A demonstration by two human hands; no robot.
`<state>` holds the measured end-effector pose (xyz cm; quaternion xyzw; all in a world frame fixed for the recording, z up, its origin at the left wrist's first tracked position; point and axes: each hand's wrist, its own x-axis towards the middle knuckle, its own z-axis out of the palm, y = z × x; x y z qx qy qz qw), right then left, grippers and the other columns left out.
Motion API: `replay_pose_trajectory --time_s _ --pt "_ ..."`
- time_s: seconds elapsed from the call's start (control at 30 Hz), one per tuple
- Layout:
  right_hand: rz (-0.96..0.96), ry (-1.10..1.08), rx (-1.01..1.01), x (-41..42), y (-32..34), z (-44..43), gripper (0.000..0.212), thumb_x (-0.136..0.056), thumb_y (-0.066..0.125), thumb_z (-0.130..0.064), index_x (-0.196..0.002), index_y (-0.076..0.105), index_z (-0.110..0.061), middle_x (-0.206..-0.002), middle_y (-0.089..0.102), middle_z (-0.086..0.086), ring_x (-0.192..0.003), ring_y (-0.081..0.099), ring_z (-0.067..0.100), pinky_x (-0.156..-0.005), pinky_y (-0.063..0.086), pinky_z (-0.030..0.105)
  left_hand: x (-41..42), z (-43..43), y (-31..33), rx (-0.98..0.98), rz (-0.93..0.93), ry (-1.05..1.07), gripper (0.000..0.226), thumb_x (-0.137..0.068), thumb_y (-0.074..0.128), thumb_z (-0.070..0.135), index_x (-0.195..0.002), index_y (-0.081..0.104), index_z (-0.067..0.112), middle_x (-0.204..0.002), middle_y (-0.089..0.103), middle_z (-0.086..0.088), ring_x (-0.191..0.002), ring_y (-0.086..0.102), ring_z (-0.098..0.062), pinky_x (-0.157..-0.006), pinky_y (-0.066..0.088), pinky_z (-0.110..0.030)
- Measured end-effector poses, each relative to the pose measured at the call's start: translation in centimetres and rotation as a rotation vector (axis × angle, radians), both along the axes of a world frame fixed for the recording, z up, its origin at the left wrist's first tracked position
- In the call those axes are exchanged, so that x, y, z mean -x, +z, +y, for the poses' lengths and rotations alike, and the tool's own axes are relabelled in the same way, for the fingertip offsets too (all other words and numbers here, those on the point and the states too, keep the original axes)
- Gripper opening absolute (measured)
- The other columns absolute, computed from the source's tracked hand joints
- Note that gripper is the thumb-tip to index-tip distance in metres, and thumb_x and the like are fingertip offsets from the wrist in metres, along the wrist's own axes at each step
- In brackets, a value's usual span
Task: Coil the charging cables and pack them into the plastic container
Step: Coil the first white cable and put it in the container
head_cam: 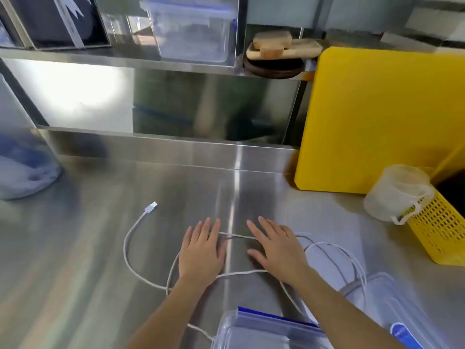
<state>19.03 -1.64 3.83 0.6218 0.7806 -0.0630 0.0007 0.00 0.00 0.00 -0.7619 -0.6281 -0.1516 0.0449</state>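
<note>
**A:** Nearest to me, at the bottom edge, what do you make out?

**B:** I see the plastic container [254,333], clear with a blue clip, open and seemingly empty. Its lid [392,306] lies just to the right, partly under my right forearm. One white charging cable [125,248] trails from beside the container and runs left and away.

**A:** And the hands?

**B:** A little farther out, my left hand [201,255] and right hand [276,250] both lie flat, palms down, fingers spread, grasping nothing. They rest over a cable strand that crosses between them. I cannot tell whether they press it or only hover.

**A:** Where does the cable end?

**B:** Its USB plug [151,207] lies free to the far left of my left hand. More loose loops [334,263] sprawl to the right, touching the lid. I cannot tell how many cables there are.

**A:** So which step?

**B:** I judge the very start: nothing coiled, nothing packed. Next I need to pinch one end, probably that plug, and wind the cable into even loops, keeping it clear of the other strands.

**A:** Beyond that?

**B:** Far right, a yellow cutting board [377,117] and yellow basket [437,230]; neither matters.
</note>
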Motion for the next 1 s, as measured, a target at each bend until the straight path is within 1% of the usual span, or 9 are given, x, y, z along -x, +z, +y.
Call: replay_pose_trajectory --time_s 0.13,0.27,0.33,0.47,0.53,0.6,0.7,0.9,1.0 --pt "-0.052 0.027 0.025 -0.4 -0.2 -0.1 0.047 -0.096 0.034 -0.04 -0.136 0.035 -0.016 -0.142 0.043 0.008 -0.128 0.041 0.026 -0.107 0.029 0.039 0.5 0.4 -0.7 0.03 0.04 -0.017 0.029 -0.05 0.084 0.011 -0.077 0.074 0.012 -0.075 0.075 -0.003 -0.068 0.072 -0.021 -0.062 0.057 -0.029" --pt "-0.024 0.055 -0.083 -0.1 0.3 0.1 0.024 -0.09 0.051 -0.023 -0.102 0.063 -0.007 -0.102 0.069 0.016 -0.096 0.062 0.035 -0.083 0.044 0.04 0.4 -0.1 1.1 0.062 -0.028 -0.016 0.038 -0.031 0.087 0.002 -0.055 0.062 0.017 -0.048 0.062 0.003 -0.042 0.061 -0.018 -0.039 0.043 -0.017" --pt "0.076 0.051 -0.159 0.2 1.6 0.3 0.024 -0.087 0.055 -0.023 -0.103 0.063 -0.007 -0.098 0.071 0.015 -0.093 0.063 0.036 -0.081 0.045 0.041 -0.1 0.3 2.8 0.055 -0.093 -0.01 0.038 -0.035 0.087 0.005 -0.056 0.059 0.018 -0.046 0.059 0.004 -0.034 0.056 -0.018 -0.031 0.034 -0.017" --pt "0.309 0.138 -0.296 1.7 5.6 0.8 0.034 -0.088 0.049 -0.026 -0.118 0.057 -0.012 -0.108 0.069 0.01 -0.096 0.063 0.032 -0.083 0.049 0.046 -2.1 0.6 7.3 -0.078 -0.324 -0.253 0.003 -0.083 0.049 0.027 -0.083 0.052 0.026 -0.07 0.069 0.002 -0.051 0.065 -0.026 -0.037 0.048 -0.03" --pt "0.41 0.144 -0.369 2.1 7.7 1.2 0.026 -0.088 0.045 -0.023 -0.104 0.062 -0.011 -0.096 0.071 0.009 -0.084 0.065 0.031 -0.072 0.052 0.045 -3.0 0.4 10.2 -0.049 -0.435 -0.295 0.011 -0.089 0.038 0.031 -0.091 0.048 0.027 -0.082 0.07 -0.001 -0.068 0.066 -0.028 -0.053 0.053 -0.037" --pt "0.442 0.061 -0.359 1.5 10.0 1.5 0.019 -0.093 0.047 -0.018 -0.103 0.061 -0.01 -0.096 0.067 0.006 -0.084 0.062 0.027 -0.071 0.05 0.038 -3.1 0.1 12.7 0.006 -0.596 -0.248 0.016 -0.093 0.045 0.033 -0.09 0.053 0.019 -0.071 0.064 0.002 -0.066 0.057 -0.023 -0.062 0.046 -0.036" --pt "0.538 -0.214 -0.421 -1.5 13.2 2.5 0.023 -0.096 0.042 -0.022 -0.104 0.06 -0.01 -0.094 0.062 0.005 -0.08 0.051 0.018 -0.067 0.037 0.028 -1.6 0.2 14.5 0.129 -0.795 -0.147 0.029 -0.093 0.051 0.031 -0.075 0.054 0.008 -0.051 0.039 0.007 -0.05 0.036 -0.014 -0.051 0.031 -0.025" --pt "0.528 -0.332 -0.55 -5.4 15.5 2.9 0.03 -0.091 0.05 -0.036 -0.108 0.063 -0.014 -0.093 0.07 0.009 -0.082 0.06 0.026 -0.067 0.046 0.037 0.2 -1.2 16.2 0.444 -1.075 -0.205 0.035 -0.096 0.043 0.025 -0.063 0.047 0.017 -0.041 0.031 0.011 -0.039 0.022 -0.006 -0.038 0.02 -0.017" --pt "0.804 -0.309 -0.383 -6.1 15.4 1.7 0.03 -0.085 0.062 -0.028 -0.111 0.054 -0.015 -0.072 0.057 0.003 -0.066 0.052 0.021 -0.058 0.041 0.034 1.5 -1.4 17.8 0.455 -1.529 -0.146 0.037 -0.099 0.038 0.025 -0.064 0.041 0.015 -0.04 0.027 0.013 -0.034 0.018 -0.004 -0.033 0.016 -0.013"
